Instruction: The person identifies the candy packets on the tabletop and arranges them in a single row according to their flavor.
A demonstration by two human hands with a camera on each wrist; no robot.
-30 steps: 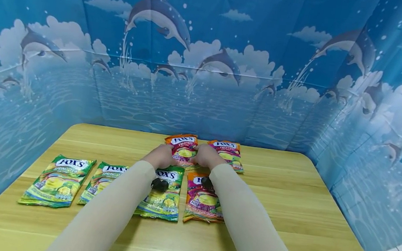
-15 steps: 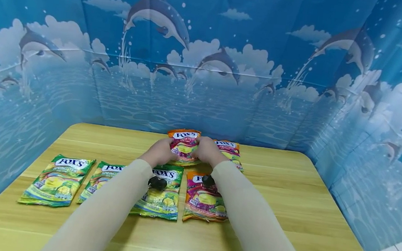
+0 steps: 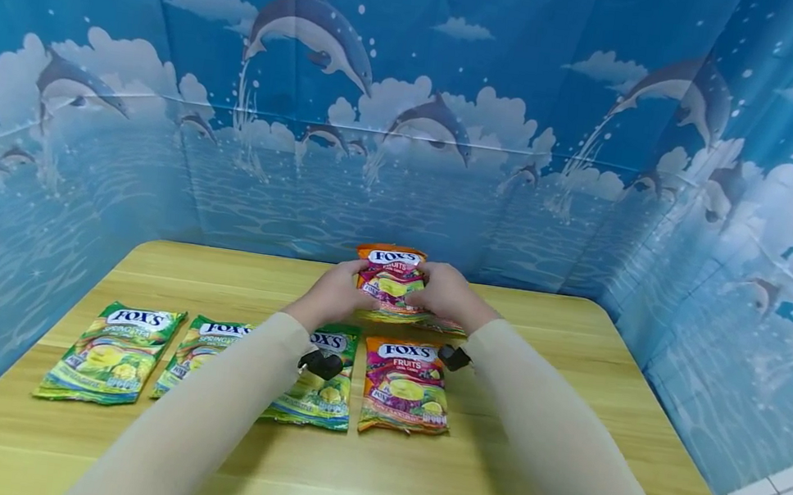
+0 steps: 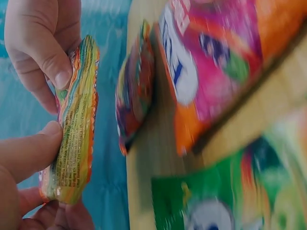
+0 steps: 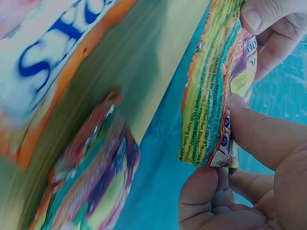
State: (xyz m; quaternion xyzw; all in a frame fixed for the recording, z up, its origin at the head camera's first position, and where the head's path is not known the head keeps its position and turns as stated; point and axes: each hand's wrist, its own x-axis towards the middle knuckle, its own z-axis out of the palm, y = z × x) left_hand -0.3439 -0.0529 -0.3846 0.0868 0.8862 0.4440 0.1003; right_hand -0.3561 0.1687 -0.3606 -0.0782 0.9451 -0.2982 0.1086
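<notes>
Both hands grip an orange and purple Fox's Fruits candy bag (image 3: 392, 280) by its two sides, held up over the back of the table. My left hand (image 3: 337, 296) pinches its left edge, and my right hand (image 3: 451, 297) its right edge. In the left wrist view the raised candy bag (image 4: 79, 134) shows its printed lower end, with a thumb on its face from either side. The right wrist view also shows this candy bag (image 5: 211, 96) apart from the tabletop. A second Fruits bag (image 3: 444, 326) lies behind it, mostly hidden by the held bag and the right hand.
Nearer, another Fruits bag (image 3: 407, 385) lies on the wooden table (image 3: 611, 439). Left of it lie green Spring Tea bags (image 3: 112, 353), partly covered by the left sleeve. A dolphin-print curtain (image 3: 403, 191) stands right behind the table's back edge and along its sides.
The hands have lifted the Fruits bag from the back of the table and carried it up and to the right, over the other back bag. The bags on the table have stayed put.
</notes>
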